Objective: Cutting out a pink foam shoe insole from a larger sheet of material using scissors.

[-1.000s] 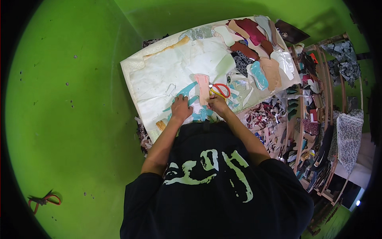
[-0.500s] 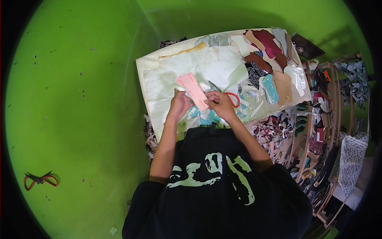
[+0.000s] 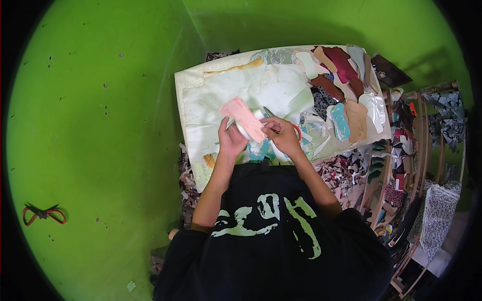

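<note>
A pink sole-shaped piece (image 3: 244,118) with red print slants between my hands above the table. My right hand (image 3: 282,135) pinches its lower right end between thumb and fingers. Scissors (image 3: 299,131) with red handles also hang in that hand; the blade tip shows past the fingers, the rest is largely hidden. Under the pink piece the edge of a white piece (image 3: 242,131) shows. My left hand (image 3: 232,139) is cupped, palm up and fingers apart, at the lower left edge of these pieces; whether it bears any of their weight is unclear.
The table (image 3: 193,143) carries a white sheet (image 3: 211,95), teal scraps (image 3: 261,149) and, at right, several cut shapes such as a teal piece (image 3: 340,123) and a tan piece (image 3: 356,120). Scraps (image 3: 339,170) heap below. Racks stand right; scissors (image 3: 44,213) hang on the green wall.
The pink piece has tilted flatter, and the white edge beneath it now shows. My left hand has turned palm up and shifted slightly down. My right hand keeps its pinch. The view has shifted a little.
</note>
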`<state>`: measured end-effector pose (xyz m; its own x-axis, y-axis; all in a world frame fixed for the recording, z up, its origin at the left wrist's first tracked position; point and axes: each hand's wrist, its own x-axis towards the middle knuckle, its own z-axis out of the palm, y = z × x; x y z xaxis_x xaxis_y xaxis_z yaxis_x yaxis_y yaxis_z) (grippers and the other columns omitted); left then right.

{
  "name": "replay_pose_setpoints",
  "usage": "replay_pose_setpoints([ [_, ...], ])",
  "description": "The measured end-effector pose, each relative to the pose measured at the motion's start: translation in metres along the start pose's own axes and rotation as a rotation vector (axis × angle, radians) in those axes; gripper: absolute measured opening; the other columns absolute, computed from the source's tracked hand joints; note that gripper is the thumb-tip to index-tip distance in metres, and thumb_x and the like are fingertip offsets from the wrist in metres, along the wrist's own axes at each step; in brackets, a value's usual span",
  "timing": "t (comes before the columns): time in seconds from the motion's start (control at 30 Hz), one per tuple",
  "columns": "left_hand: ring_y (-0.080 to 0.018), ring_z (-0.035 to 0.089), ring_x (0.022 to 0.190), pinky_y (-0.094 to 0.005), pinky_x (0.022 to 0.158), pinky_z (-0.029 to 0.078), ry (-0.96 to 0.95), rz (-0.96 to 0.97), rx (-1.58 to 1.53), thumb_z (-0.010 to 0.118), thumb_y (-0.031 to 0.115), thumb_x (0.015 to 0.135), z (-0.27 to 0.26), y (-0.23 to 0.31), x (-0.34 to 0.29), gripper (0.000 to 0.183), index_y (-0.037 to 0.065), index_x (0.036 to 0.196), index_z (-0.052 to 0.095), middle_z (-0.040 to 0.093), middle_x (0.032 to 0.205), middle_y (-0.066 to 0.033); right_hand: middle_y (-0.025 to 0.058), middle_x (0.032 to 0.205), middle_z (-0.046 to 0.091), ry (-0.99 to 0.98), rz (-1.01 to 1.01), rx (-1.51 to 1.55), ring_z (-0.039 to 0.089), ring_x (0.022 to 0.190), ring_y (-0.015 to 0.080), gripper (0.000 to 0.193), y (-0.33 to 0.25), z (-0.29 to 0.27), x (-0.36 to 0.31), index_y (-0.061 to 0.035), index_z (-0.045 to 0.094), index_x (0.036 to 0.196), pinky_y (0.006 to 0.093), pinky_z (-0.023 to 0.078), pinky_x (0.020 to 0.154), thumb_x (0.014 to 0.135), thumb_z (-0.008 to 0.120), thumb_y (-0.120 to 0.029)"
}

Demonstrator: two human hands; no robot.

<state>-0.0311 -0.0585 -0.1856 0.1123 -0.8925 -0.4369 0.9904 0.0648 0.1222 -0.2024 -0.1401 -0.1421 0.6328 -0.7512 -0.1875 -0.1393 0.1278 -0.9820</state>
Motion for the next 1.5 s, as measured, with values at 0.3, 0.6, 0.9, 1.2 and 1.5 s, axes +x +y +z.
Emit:
replay_pose_setpoints([
  [0.3, -0.0313, 0.062, 0.112, -0.0442, 0.095, 0.053, 0.059, 0.116, 0.409, 0.043, 0.005, 0.095, 0.021, -0.008, 0.001, 0.040, -0.002, 0.135, 0.042, 0.059, 0.124, -0.0177, 0.0022, 0.084, 0.064, 0.003, -0.031, 0.046, 0.061, 0.077, 0.0079, 0.022, -0.014, -0.007, -0.001, 0.0042, 0.063, 0.113, 0.0218, 0.049, 0.070, 0.090, 0.063, 0.003],
  [0.6, -0.0347, 0.049, 0.128, -0.0526, 0.112, 0.036, -0.242, 0.048, 0.139, 0.052, 0.009, 0.081, 0.007, -0.002, -0.004, 0.064, 0.000, 0.142, 0.037, 0.054, 0.133, -0.0193, 0.0015, 0.080, 0.061, 0.045, -0.016, -0.090, 0.061, 0.076, 0.0080, 0.019, -0.001, 0.002, 0.000, 0.0051, 0.064, 0.109, 0.0216, 0.049, 0.069, 0.089, 0.063, 0.004],
  [0.9, -0.0363, 0.046, 0.132, -0.0535, 0.115, 0.029, -0.079, 0.071, 0.030, 0.051, 0.020, 0.084, 0.022, 0.003, -0.010, 0.061, 0.001, 0.141, 0.042, 0.050, 0.141, -0.0190, 0.0020, 0.079, 0.062, 0.079, -0.027, -0.140, 0.060, 0.074, 0.0070, 0.021, -0.003, -0.002, -0.003, 0.0055, 0.064, 0.106, 0.0214, 0.048, 0.067, 0.086, 0.061, 0.006],
  [1.2, -0.0344, 0.049, 0.129, -0.0535, 0.113, 0.032, -0.063, 0.080, 0.022, 0.048, 0.023, 0.085, 0.023, 0.006, -0.012, 0.061, 0.003, 0.142, 0.041, 0.052, 0.139, -0.0175, 0.0024, 0.073, 0.062, 0.105, 0.011, -0.226, 0.059, 0.065, 0.0066, 0.018, -0.005, 0.001, -0.007, 0.0043, 0.066, 0.102, 0.0215, 0.046, 0.060, 0.083, 0.066, 0.002],
  [1.5, -0.0475, 0.033, 0.140, -0.0590, 0.117, 0.023, -0.272, 0.153, 0.019, 0.045, 0.026, 0.083, 0.037, 0.004, -0.017, 0.072, 0.018, 0.154, 0.031, 0.035, 0.155, -0.0190, 0.0037, 0.067, 0.062, 0.105, 0.037, -0.338, 0.057, 0.059, 0.0075, 0.017, -0.019, 0.001, -0.011, 0.0017, 0.070, 0.097, 0.0234, 0.045, 0.055, 0.081, 0.071, -0.005],
])
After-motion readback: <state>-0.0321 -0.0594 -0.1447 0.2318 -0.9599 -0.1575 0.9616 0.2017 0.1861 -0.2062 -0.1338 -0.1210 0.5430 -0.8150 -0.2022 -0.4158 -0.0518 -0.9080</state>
